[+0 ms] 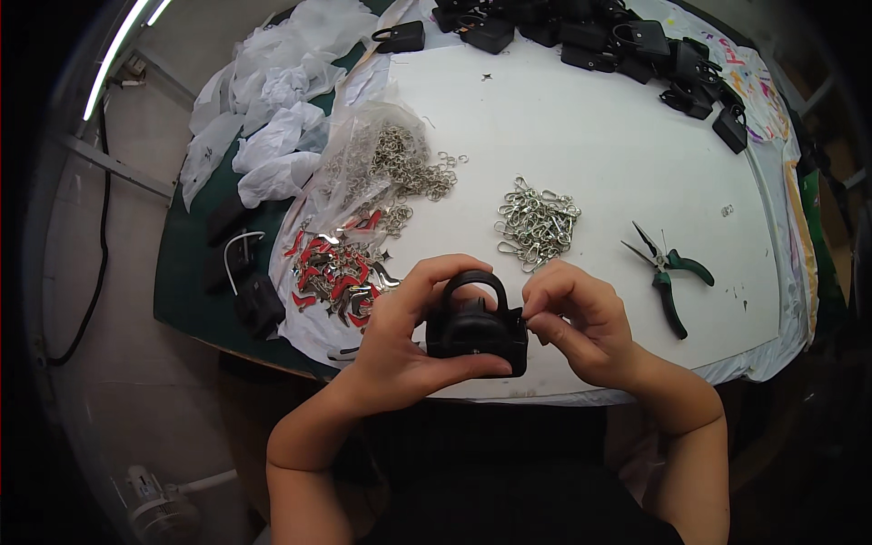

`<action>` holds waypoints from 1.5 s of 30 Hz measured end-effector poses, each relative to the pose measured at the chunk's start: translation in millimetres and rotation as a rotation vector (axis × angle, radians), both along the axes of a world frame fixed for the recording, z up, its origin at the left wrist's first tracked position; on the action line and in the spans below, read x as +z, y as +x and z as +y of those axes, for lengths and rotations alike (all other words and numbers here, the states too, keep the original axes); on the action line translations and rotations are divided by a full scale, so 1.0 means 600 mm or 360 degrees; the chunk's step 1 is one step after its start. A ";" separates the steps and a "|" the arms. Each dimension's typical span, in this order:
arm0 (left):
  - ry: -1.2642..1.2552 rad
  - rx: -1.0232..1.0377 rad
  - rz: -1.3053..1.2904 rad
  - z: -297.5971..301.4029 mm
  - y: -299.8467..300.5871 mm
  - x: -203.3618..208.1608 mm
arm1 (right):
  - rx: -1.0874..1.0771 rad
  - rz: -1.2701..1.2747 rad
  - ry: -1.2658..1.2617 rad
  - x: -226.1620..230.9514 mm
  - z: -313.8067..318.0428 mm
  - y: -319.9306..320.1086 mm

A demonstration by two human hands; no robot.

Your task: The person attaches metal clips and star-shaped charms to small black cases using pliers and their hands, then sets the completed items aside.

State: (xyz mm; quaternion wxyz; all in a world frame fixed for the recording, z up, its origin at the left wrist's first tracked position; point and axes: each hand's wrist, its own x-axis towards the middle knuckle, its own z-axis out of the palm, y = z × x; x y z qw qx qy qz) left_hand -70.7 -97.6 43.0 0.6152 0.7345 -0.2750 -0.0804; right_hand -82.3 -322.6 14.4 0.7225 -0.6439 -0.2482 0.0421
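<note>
I have the left hand [400, 350] wrapped around a small black handbag [472, 341] over the near edge of the white board [627, 136]. The right hand [586, 327] bunches its fingers at the handbag's right side; I can't tell whether they grip anything. Pliers [666, 283] lie right, metal clasps [538, 220] farther off, and crumpled plastic bags [277, 118] far left, above tiled floor [127, 418].

Anything pinched by the right fingers [552, 289] at the black bag [474, 342] is hidden.
</note>
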 end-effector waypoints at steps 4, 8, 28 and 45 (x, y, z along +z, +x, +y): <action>0.0286 0.0210 -0.0775 0.002 -0.016 -0.010 | -0.0101 -0.0085 -0.0155 -0.006 0.019 -0.011; 0.0535 0.0282 -0.0386 0.024 -0.059 -0.024 | -0.0358 -0.0441 -0.0342 -0.010 0.025 -0.014; 0.0897 0.0593 -0.0372 0.142 -0.110 -0.004 | -0.0306 -0.0828 -0.0694 -0.003 0.004 -0.024; 0.1432 0.0103 -0.0825 0.111 -0.095 0.040 | -0.0295 -0.0911 -0.0707 -0.022 0.017 -0.053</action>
